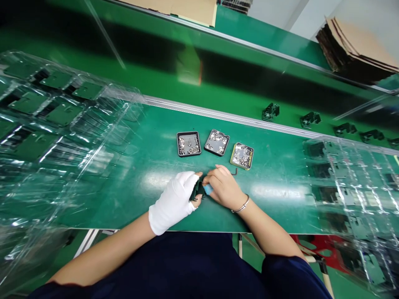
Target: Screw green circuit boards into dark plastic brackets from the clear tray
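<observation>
Two hands meet over the near part of the green bench (277, 207), working at one small dark green part (196, 192). The left hand (174, 199), in a white glove that leaves the fingertips bare, has its grip closed around that part, thumb on the near side and fingers on the far side. The right hand (222, 187), ungloved and with a silver bracelet (241, 206) at the wrist, brings its bent fingertips against the part's right side; whether its grip is closed on anything small cannot be told. A patch of blue (208, 189) shows at its fingers. Just beyond the right hand lies a small bent key (235, 171). Past the hands stand three shallow dishes of small shiny metal pieces: a dark left dish (189, 154), a tilted middle dish (217, 143) and a yellow-edged right dish (242, 155). Clear plastic trays holding green pieces flank the work, a left stack (59, 97) and a right stack (358, 187). Beyond a metal rail (218, 113), several dark assemblies (311, 120) sit in a spaced row toward the right.
</observation>
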Available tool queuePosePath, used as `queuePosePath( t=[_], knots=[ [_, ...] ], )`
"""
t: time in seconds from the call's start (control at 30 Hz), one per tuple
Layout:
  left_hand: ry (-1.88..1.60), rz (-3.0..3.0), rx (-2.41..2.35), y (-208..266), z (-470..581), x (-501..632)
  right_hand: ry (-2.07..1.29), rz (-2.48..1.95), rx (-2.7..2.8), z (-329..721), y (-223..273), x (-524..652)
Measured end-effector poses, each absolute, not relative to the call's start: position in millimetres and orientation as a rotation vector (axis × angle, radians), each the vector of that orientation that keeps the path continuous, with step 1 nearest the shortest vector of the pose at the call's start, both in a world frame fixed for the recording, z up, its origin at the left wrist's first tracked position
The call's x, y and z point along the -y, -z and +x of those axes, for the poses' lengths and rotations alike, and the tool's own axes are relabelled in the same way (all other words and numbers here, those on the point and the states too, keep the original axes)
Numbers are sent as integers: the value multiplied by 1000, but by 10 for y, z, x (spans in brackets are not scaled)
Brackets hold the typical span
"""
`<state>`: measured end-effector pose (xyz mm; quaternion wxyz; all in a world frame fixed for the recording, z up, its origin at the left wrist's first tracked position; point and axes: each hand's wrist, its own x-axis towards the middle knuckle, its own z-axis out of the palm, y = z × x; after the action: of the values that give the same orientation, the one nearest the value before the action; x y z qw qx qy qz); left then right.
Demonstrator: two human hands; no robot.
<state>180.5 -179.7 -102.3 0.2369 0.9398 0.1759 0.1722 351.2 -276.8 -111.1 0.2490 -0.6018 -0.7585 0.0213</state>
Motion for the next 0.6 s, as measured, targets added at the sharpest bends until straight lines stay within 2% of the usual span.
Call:
queuePosePath(
  t=[0.17,0.37,0.6],
  knots=[
    [-518,2418,-462,1079,1788,1783,-173,-1715,1873,3463,1091,2782],
    [-197,2181,-408,877,1806,1600,-411,-1694,1648,3396,1069,2812],
    [-46,2606,-393,665,1934,1508,-357,-1652,1739,3304,1099,2810]
  ],
)
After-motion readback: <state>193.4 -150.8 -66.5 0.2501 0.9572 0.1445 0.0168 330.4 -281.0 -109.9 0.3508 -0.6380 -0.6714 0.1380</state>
